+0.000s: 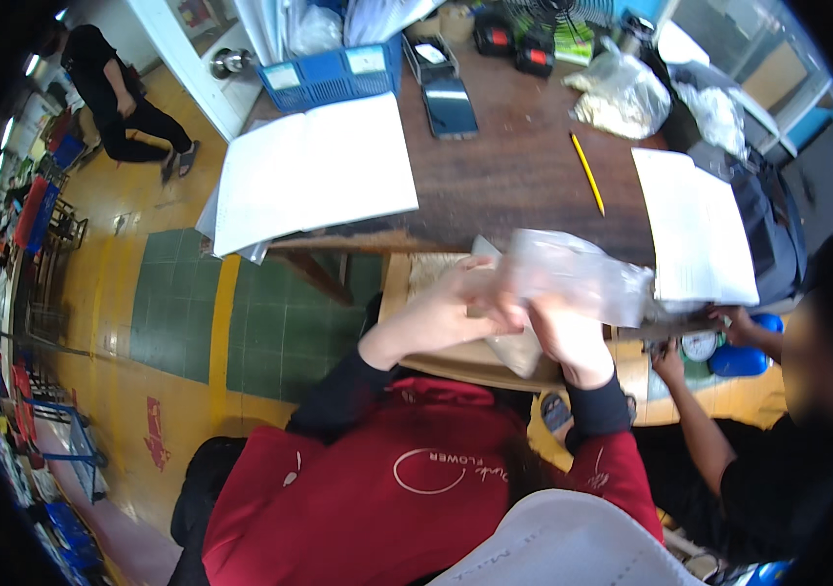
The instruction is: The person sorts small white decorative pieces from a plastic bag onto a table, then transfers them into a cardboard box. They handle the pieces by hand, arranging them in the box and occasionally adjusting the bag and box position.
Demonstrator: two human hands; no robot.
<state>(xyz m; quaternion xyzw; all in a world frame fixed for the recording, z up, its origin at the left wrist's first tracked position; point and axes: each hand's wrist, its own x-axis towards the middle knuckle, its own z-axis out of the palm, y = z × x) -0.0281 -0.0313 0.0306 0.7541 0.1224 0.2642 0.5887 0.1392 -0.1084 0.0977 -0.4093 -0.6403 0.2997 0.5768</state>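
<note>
- Between both hands, at the near table edge: a clear plastic bag (573, 273), blurred, held up over the person's lap.
- Left hand (451, 313) has its fingers curled closed on the bag's left end; fingertips meet the plastic near its lower left corner.
- Right hand (563, 337) grips from below, fingers closed on the bag's underside; most of the bag sits above and to the right of this hand, stretching toward the white sheet.
- Bag contents: cannot tell, too blurred. A pale, smaller packet (519, 350) hangs just under the hands, touching or nearly touching them; which one, cannot tell.
- Below the hands: a light wooden stool or board (407, 278), partly hidden by the forearms.
- Both sleeves are black at the cuffs, red on the upper arms.
- Right of the bag: a stack of white paper (695, 230) on the dark wooden table (514, 176), its near edge just beside the bag's right end.
- Further out on the table: a yellow pencil (587, 174), an open white notebook (314, 171), a dark phone (450, 107), a blue basket (333, 73), filled plastic bags (622, 93).
- Lower right: another person in black, one hand (734, 322) near a small round dial scale (698, 345) and a blue object (744, 356).
- Far upper left: a third person in black (114, 93) stands on the yellow floor, well apart.
</note>
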